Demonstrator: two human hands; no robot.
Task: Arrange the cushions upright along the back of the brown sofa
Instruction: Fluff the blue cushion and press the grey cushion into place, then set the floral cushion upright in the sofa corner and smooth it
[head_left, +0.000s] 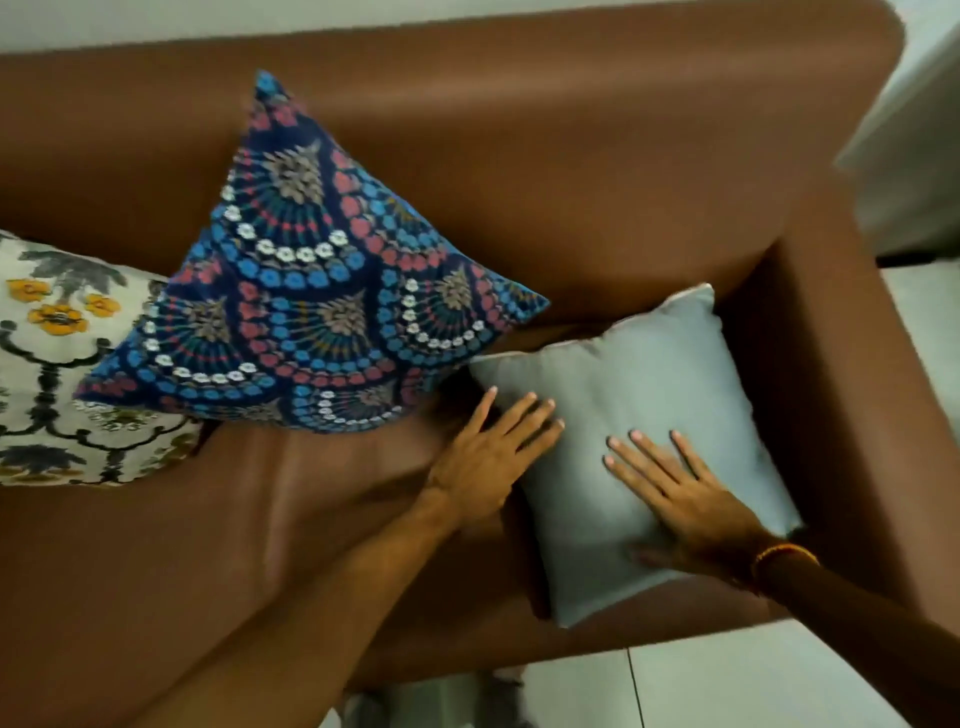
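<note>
A plain pale grey cushion (644, 395) lies flat on the seat of the brown sofa (571, 171), in the right corner beside the armrest. My right hand (685, 493) rests flat on its front half, fingers spread. My left hand (488, 452) lies with spread fingers on the cushion's left edge, partly over the seat. A blue patterned cushion (311, 291) leans tilted on a corner against the backrest, left of the grey one. At the left edge, a white floral cushion (57, 364) lies partly under the blue one.
The sofa's right armrest (852, 415) rises close beside the grey cushion. Pale tiled floor (727, 686) shows below the seat's front edge and to the right. A light wall runs behind the backrest.
</note>
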